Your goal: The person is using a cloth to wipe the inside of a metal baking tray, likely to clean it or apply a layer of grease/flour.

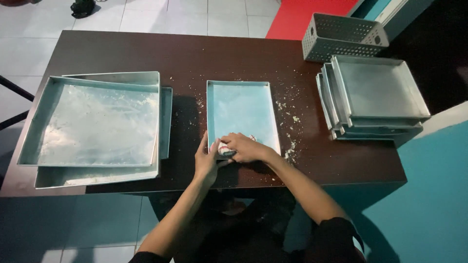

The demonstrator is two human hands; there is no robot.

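The right hand has its fingers curled shut over a small wadded cloth, white with a red mark, pressing it into the near left corner of the small metal tray. The left hand lies against that tray's near left edge, fingers loosely spread and bracing it, with nothing gripped.

The tray's near rim sits close to the tabletop edge, just under the wrists; a hard pull toward the body would likely slide the tray off. Crumbs are scattered just right of the right hand's fingers, and a sleeve or forearm could sweep them to the floor.

Bare room lies beyond the fingertips, past the tray's far rim. Well to the left of the left fingers stand the large stacked trays; well to the right, another tray stack and a grey perforated basket.
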